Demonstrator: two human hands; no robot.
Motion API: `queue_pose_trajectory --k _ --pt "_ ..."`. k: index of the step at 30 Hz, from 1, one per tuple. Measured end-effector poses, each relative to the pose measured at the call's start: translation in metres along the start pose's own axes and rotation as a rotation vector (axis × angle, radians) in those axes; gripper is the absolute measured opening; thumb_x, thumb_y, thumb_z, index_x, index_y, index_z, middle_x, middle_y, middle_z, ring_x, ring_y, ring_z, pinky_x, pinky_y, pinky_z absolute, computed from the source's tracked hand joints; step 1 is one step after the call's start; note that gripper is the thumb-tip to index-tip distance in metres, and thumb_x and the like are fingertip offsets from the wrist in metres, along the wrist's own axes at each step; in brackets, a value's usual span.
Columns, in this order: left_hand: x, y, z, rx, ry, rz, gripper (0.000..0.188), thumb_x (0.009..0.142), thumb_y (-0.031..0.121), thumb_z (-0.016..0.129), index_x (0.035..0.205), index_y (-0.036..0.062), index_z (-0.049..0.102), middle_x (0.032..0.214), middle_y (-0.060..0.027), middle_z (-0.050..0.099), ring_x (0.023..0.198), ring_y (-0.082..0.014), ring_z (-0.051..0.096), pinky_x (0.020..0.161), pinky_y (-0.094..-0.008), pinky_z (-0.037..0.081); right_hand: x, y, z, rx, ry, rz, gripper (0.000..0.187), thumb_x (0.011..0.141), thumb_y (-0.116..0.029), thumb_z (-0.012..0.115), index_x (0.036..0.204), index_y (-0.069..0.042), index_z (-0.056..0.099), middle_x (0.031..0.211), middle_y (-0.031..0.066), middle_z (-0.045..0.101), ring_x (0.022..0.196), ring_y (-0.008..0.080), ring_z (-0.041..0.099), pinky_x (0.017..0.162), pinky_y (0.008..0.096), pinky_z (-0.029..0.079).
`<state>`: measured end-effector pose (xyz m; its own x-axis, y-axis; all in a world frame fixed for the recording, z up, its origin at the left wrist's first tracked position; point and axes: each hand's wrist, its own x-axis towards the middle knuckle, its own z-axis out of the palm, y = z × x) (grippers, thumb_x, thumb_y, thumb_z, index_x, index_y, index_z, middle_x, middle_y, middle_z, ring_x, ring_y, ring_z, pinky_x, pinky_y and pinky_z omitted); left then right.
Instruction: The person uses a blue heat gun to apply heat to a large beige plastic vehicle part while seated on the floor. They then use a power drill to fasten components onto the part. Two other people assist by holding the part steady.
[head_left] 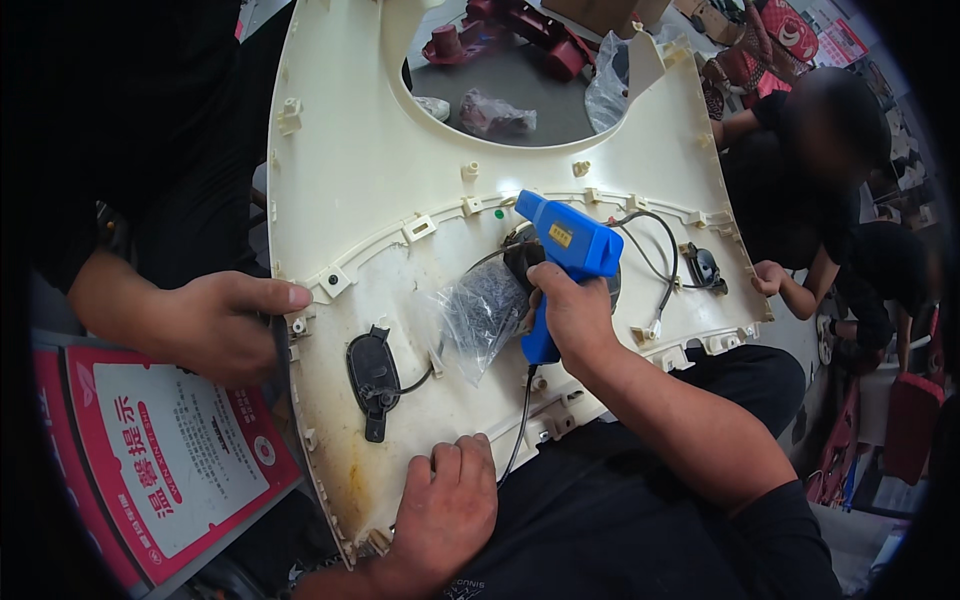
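Observation:
A large cream plastic panel (350, 150) lies with its clip-studded inner face up across my lap. My right hand (575, 310) is closed around the handle of a blue pistol-shaped tool (575, 235), whose black cord (522, 420) runs down from the grip. Under and beside the tool, a clear plastic bag (480, 315) partly covers a round dark part at the panel's middle. My left hand (445, 510) is closed over the panel's near edge, its fingers bent on the inner face; the thumb is hidden. Black fittings (375, 380) with wires sit on both sides.
A co-worker's hand (225, 315) holds the panel's left edge. Another person's hand (768, 278) touches its right edge. A pink and white printed board (180, 450) lies at lower left. Dark red parts (510, 35) and bags lie on the floor beyond.

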<state>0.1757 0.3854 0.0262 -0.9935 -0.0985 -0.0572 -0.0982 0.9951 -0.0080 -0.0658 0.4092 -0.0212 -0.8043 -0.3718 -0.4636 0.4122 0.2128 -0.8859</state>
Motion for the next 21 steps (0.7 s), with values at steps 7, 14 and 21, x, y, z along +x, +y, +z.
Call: queue_pose_trajectory --k 7,14,21 --pt "-0.0001 -0.0002 0.0001 -0.011 0.010 0.006 0.039 0.086 0.014 0.059 0.119 -0.0034 0.070 0.103 -0.0089 0.062 0.087 -0.0201 0.054 0.073 -0.0346 0.041 0.0027 0.0047 -0.0038 -0.011 -0.023 0.007 0.015 0.087 -0.016 0.068 0.089 -0.002 0.063 0.069 0.0088 0.061 0.050 0.0214 0.060 0.049 0.0353 0.051" --pt "-0.0002 -0.0007 0.0009 -0.029 0.018 0.004 0.039 0.086 0.014 0.059 0.119 -0.0039 0.070 0.102 -0.0092 0.062 0.087 -0.0203 0.054 0.072 -0.0346 0.041 0.0024 0.0052 -0.0056 0.007 -0.032 0.005 0.015 0.087 -0.016 0.068 0.089 -0.002 0.063 0.069 0.0091 0.061 0.050 0.0215 0.061 0.050 0.0356 0.051" --pt "0.0002 -0.0009 0.0008 -0.024 0.028 0.007 0.039 0.085 0.014 0.060 0.118 -0.0036 0.070 0.102 -0.0086 0.062 0.086 -0.0203 0.054 0.072 -0.0345 0.041 0.0032 0.0033 -0.0063 0.004 -0.030 0.022 0.015 0.087 -0.016 0.068 0.089 -0.002 0.063 0.070 0.0095 0.061 0.051 0.0219 0.060 0.050 0.0360 0.052"
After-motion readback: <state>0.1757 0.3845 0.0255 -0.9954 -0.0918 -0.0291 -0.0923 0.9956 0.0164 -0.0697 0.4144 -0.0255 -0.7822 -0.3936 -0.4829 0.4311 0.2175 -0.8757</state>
